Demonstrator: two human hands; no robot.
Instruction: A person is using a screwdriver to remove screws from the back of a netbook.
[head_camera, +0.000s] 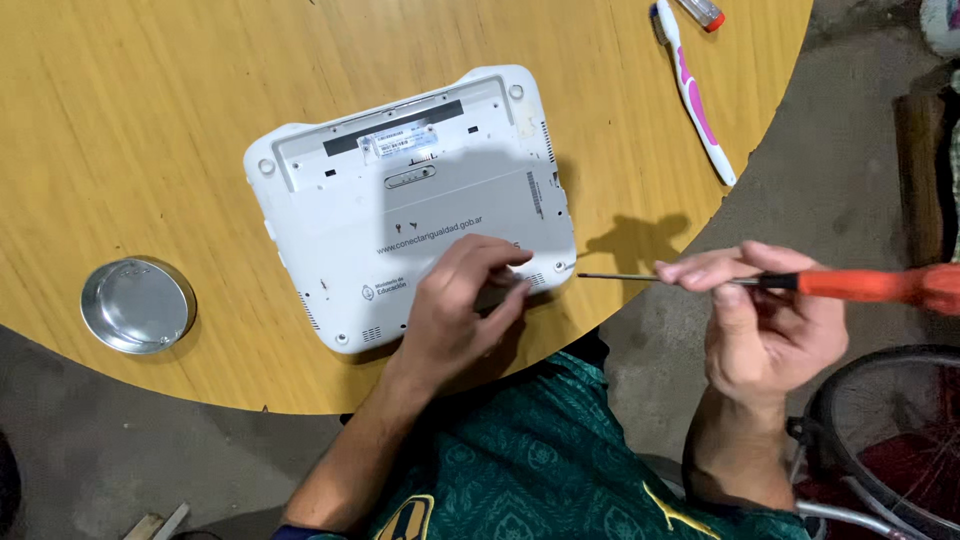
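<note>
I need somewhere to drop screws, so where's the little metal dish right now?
In the head view, the round metal dish sits on the wooden table near its left edge, left of the white laptop, away from both hands.

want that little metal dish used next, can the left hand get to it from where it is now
Probably yes: the left hand rests on the white laptop, and only bare table lies between it and the metal dish.

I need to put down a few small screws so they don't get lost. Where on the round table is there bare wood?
Widest bare stretch: the table left of and beyond the white netbook, above the metal lid. A narrower strip lies between netbook and toothbrush. The near edge is crowded: left hand on the netbook, right hand with the screwdriver.
</note>
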